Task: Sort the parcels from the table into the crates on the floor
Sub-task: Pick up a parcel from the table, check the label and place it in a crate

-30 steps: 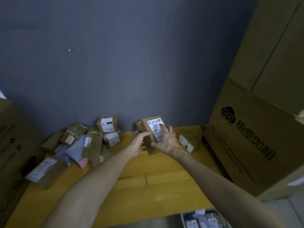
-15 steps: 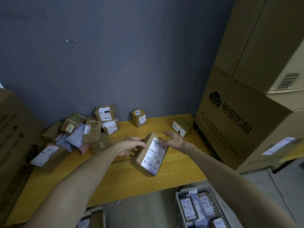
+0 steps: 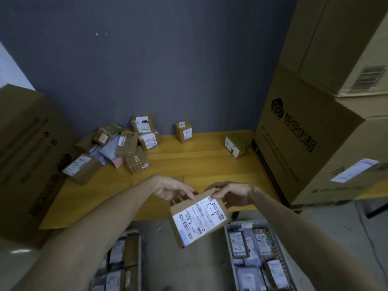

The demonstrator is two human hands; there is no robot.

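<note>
Cardboard parcel up for reading, crate still to be chosen

Cardboard cartons (image 3: 310, 131) tower at the right of the yellow wooden table (image 3: 189, 164), where a heap of small parcels (image 3: 126, 141) waits against the wall. On the floor below sit two crates: a grey one (image 3: 227, 248) at the right and another (image 3: 137, 246) at the left, both already holding labelled packs. Between them, past the table's front edge, both hands hold one brown parcel (image 3: 198, 219), label up, "3-3" handwritten on it. The left hand (image 3: 172, 190) pinches its far left corner, the right hand (image 3: 233, 194) grips the far right one. I'd say this is the label check; next comes matching that mark to a crate and lowering it in.
</note>
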